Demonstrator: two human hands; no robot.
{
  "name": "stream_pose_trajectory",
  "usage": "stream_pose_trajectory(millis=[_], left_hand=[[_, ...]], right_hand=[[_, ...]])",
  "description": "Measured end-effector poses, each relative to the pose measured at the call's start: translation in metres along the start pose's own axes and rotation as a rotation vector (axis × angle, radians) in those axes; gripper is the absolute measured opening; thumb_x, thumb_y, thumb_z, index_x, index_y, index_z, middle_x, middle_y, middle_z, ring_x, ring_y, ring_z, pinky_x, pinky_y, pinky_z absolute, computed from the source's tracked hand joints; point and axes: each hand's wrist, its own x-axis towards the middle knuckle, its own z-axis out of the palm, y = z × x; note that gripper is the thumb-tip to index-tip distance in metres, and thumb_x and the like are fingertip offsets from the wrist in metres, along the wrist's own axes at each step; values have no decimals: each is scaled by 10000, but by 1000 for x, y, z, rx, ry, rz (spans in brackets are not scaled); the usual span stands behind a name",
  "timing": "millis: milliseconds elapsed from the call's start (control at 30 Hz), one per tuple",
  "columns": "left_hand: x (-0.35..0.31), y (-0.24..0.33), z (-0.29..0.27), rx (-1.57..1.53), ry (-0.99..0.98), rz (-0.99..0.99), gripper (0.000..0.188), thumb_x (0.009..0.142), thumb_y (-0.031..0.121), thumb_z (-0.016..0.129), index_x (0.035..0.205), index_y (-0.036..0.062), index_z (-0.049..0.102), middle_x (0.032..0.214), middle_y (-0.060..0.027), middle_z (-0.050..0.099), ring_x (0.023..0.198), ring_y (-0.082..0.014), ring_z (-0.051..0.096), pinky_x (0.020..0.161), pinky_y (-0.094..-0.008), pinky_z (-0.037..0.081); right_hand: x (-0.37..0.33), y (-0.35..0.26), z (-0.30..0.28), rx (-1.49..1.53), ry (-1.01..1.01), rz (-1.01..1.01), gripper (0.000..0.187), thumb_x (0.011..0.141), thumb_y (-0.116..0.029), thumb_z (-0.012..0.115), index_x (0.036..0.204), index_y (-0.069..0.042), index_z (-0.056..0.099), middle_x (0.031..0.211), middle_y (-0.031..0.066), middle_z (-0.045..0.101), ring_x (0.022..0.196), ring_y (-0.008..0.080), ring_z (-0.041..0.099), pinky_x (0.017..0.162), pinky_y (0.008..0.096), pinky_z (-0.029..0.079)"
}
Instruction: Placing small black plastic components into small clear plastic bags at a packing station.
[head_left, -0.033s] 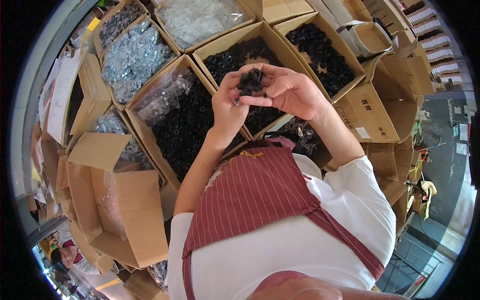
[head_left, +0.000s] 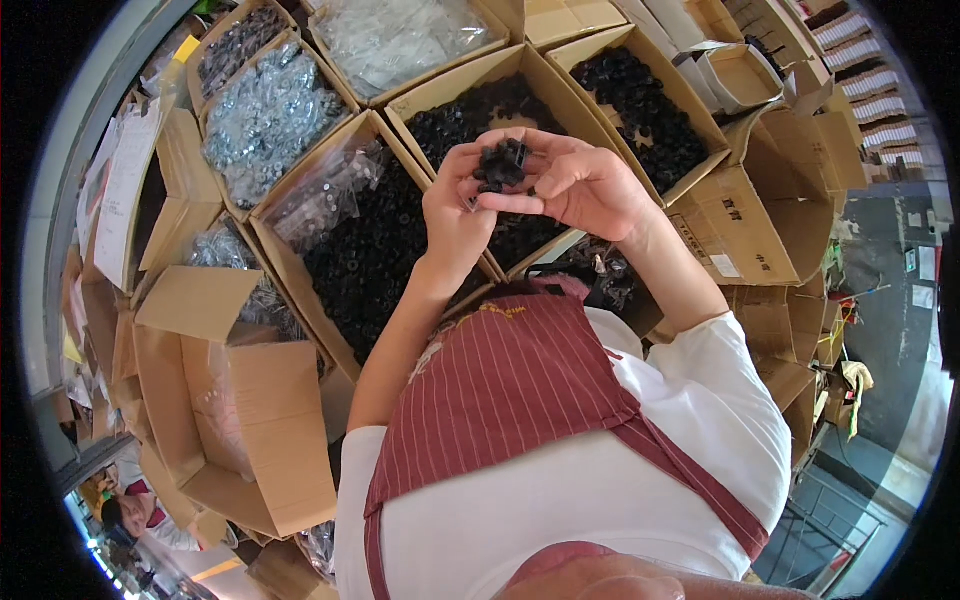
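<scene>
Both my hands are raised close together over an open cardboard box (head_left: 600,122) of small black parts. My left hand (head_left: 455,205) curls round a small pile of black plastic parts (head_left: 503,168), which rests in its palm and fingers. A thin clear edge shows beside the pile. From the right, my right hand (head_left: 605,190) reaches to the same pile, with thumb and forefinger pinched on a small dark piece (head_left: 533,192). Its other fingers lie behind the pile, touching the left hand's fingers. The exact shape of the parts is too small to make out.
Left of my hands, a long box holds black rings (head_left: 345,265) and a clear bag of parts (head_left: 320,200). Boxes of clear bluish parts (head_left: 270,115), plastic bags (head_left: 400,40) and black pieces (head_left: 645,120) stand beyond. An open carton (head_left: 285,430) is lower left, near another person (head_left: 135,512).
</scene>
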Motion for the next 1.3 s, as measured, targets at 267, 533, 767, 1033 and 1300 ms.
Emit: stream_pose_trajectory(millis=[267,533,767,1033,1300], left_hand=[[-2,6,1,-74,-22,19,382,907,-110,540,1277,-19,525,1104,-53,649,988,-125,650,845,-261,546],[-4,1,3,105,3,56,327,868,-124,576,1160,19,544,1007,-18,636,941,-86,605,833,-227,473],[-2,6,10,43,1,-35,272,885,-66,642,1114,38,540,963,7,585,884,-58,548,762,-205,454],[-3,3,5,90,-15,-89,250,907,-23,658,1134,27,564,961,3,606,903,-69,574,792,-233,459],[0,8,6,13,-15,-123,378,911,-44,649,1273,-3,545,1118,-41,640,1028,-126,628,912,-276,486]], right_hand=[[-4,-4,12,96,-6,-16,746,664,-4,533,1394,103,420,1339,257,506,1239,408,549,1147,493,405],[-1,-4,20,23,208,37,503,926,-103,547,1391,62,448,1075,146,623,946,243,681,932,375,571],[9,4,-18,283,-73,95,304,1034,-163,488,1264,33,523,909,71,586,473,51,379,322,175,262],[8,0,-1,-271,159,-48,277,1013,-123,532,1249,5,597,836,36,638,429,28,368,348,181,257],[9,-2,4,-434,137,-66,299,943,-57,580,1219,20,664,744,55,637,450,49,421,374,221,257]])
